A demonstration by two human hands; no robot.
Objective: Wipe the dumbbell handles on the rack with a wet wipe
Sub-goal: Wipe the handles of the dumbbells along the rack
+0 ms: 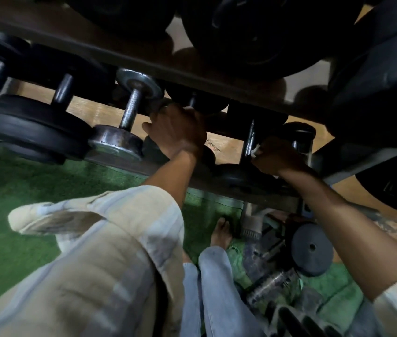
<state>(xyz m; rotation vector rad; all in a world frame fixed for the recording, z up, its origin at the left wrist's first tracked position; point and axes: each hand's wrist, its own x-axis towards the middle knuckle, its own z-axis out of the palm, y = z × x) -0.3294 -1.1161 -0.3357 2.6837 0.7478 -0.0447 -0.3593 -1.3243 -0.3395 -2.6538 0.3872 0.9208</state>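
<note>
Only one view is given, from the head camera, looking down at a low dumbbell rack (143, 166).

No writing or brand can be read on anything here; the weights are dark and a bit blurred.

The silver dumbbell (124, 120) on the rack is used as the landmark. Its ridged metal handle (131, 108) is bare and untouched. To its left, black dumbbells (34, 127) are seen lying side by side on the same rack. Just to its right, the left hand (176, 132) is seen, with its fingers curled over a dark dumbbell that is mostly hidden behind the hand. Further right of the silver dumbbell, a black dumbbell handle (249, 142) stands between two black ends. The right hand (275, 156) is held against the lower part of this handle. A small white wet wipe (255, 150) is pinched in its grip and is pressed to the handle. Only a little of the wipe can be seen.

Above the silver dumbbell, a dark upper shelf (119, 57) with big black weights (253, 37) hangs close over the hands, so little room is left above them. In front of the rack edge, below the silver dumbbell, green floor mat (22, 190) lies open. Below and to the right of it, loose weights (311, 249) and bars are piled on the floor beside a bare foot (221, 232).
</note>
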